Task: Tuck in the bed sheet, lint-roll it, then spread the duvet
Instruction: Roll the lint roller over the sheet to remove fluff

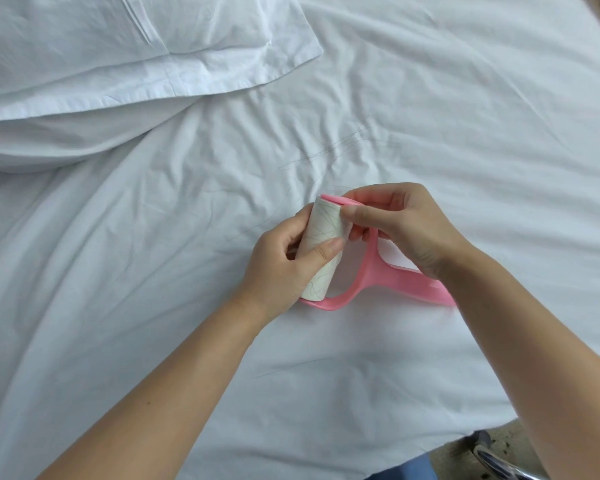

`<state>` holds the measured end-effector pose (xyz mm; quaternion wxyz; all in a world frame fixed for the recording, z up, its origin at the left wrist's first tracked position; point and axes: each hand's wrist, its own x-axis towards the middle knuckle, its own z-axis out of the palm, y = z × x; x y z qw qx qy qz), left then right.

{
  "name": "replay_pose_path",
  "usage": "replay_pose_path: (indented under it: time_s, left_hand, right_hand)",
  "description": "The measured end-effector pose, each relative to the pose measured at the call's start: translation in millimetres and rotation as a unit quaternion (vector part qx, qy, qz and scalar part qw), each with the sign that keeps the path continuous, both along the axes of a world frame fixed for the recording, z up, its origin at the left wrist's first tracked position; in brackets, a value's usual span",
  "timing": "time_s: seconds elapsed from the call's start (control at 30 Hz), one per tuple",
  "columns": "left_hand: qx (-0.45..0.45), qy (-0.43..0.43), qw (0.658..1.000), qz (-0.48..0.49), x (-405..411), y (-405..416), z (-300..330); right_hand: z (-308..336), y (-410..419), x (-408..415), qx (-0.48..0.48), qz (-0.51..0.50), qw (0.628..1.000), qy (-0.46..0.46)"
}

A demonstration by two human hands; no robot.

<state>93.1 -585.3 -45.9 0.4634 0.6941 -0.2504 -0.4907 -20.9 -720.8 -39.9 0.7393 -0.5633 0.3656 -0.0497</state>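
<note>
lint roller (323,247), seemingly unlabelled, in hands

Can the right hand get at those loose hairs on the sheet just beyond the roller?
Probably yes. The hairs lie on open sheet beyond the right hand, nothing between, but that hand first must release the lint roller.

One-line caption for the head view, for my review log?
Left hand grips the hair-covered lint roller while right hand picks at its sheet, over the white bed sheet.
</note>
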Motion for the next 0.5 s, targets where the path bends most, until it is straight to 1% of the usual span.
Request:
replay_pose_path:
  time_s: [0.17,0.33,0.5]
  left_hand:
    - [0.028,-0.053,0.998,0.015,-4,1,-3]
    - [0.05,-0.086,0.994,0.039,-10,0,-4]
    - [0.074,-0.159,0.983,0.056,-17,0,-4]
  right_hand:
    - [-2,3,6,-0.01,-0.006,1.0,0.015]
    - [-4,5,10,-0.023,-0.006,0.999,0.047]
    - [-7,9,12,-0.03,-0.025,0.997,0.069]
